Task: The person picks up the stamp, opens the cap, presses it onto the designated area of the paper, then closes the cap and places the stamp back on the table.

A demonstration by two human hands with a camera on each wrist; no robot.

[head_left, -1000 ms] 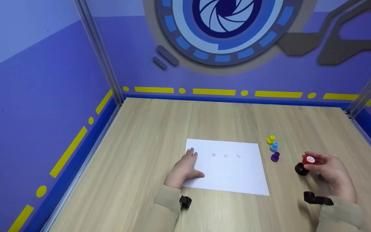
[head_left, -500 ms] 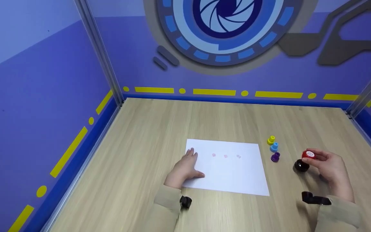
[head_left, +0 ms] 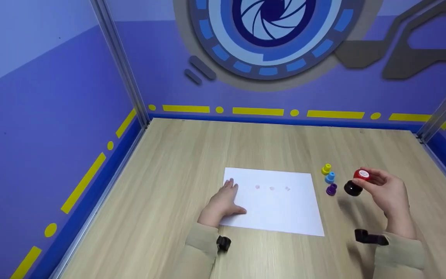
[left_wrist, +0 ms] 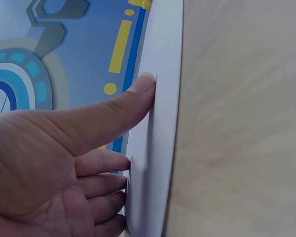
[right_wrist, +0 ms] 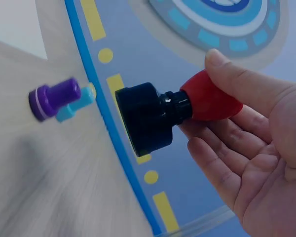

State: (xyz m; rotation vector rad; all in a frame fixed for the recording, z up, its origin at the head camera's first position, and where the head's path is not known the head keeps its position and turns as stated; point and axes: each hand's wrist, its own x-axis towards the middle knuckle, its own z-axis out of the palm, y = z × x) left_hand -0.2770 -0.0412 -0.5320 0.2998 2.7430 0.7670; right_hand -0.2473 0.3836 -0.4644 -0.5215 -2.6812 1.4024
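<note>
A stamp with a red knob and a wide black base is pinched by its knob in my right hand. In the head view it hangs over the table, its shadow lying apart below it. The right wrist view shows thumb and fingers on the red part, the black base pointing left. My left hand rests with spread, straight fingers on the left edge of a white sheet of paper. Three faint pink prints run in a row across the sheet's upper half.
Between the paper and my right hand stand small stamps in yellow, light blue and purple. The wooden table is bounded by blue-purple panels at the left, back and right.
My right hand has lifted the red-and-black stamp and moved it left and farther from me, closer to the small stamps. The left hand and the paper stay in place.
</note>
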